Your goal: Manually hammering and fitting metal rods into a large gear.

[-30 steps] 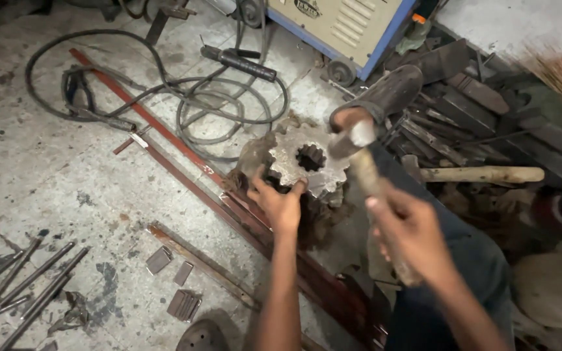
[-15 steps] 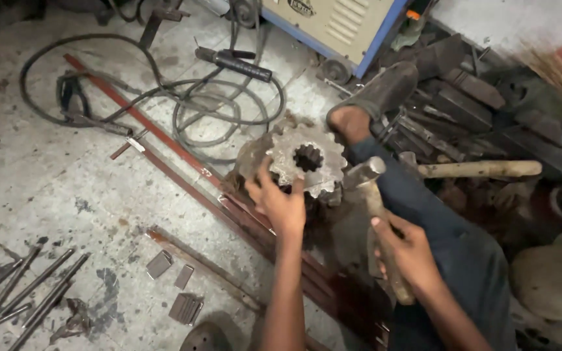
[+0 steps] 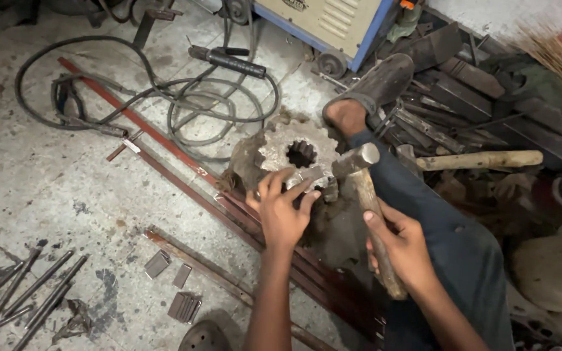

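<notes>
Left hand [image 3: 283,211] pinches a small metal piece [image 3: 308,177] on the gear [image 3: 294,153]. Right hand [image 3: 401,244] grips the hammer [image 3: 367,201], head just right of the piece, handle running back toward the person.

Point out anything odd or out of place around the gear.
The gear sits rusty and caked with dirt on a block, steadied by a bare foot close to the hammer. Loose rods and cable sprawl across the floor.
</notes>
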